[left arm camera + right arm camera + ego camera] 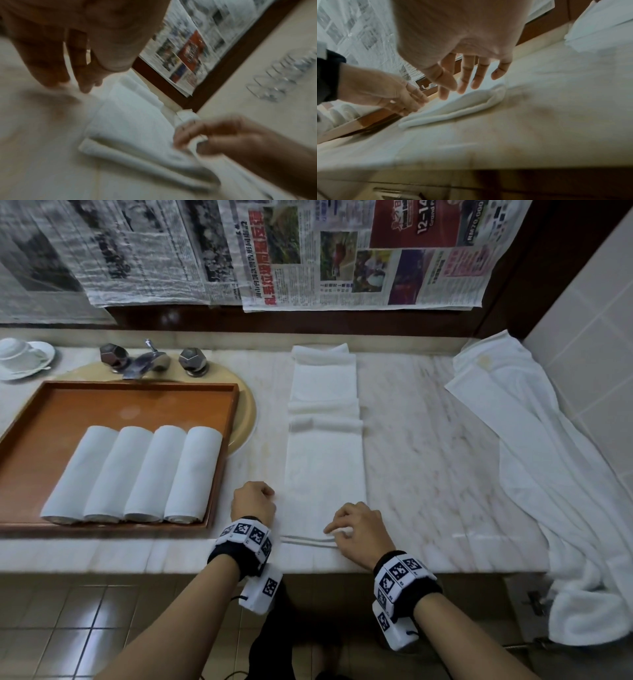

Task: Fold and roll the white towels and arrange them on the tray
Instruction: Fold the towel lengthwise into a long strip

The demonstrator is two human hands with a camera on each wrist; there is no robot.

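While four rolled towels already sit side by side on the tray, the right hand pinches the near end of the long folded towel on the counter, likely starting the roll, as the left hand, curled at its corner, has an unclear grip.

Blurred and hidden parts around the hands

Left wrist view is motion-blurred: the right hand smears at the folded towel's corner. Head view: left hand's curled fingers hidden; large towel, right of the right hand, cut off.
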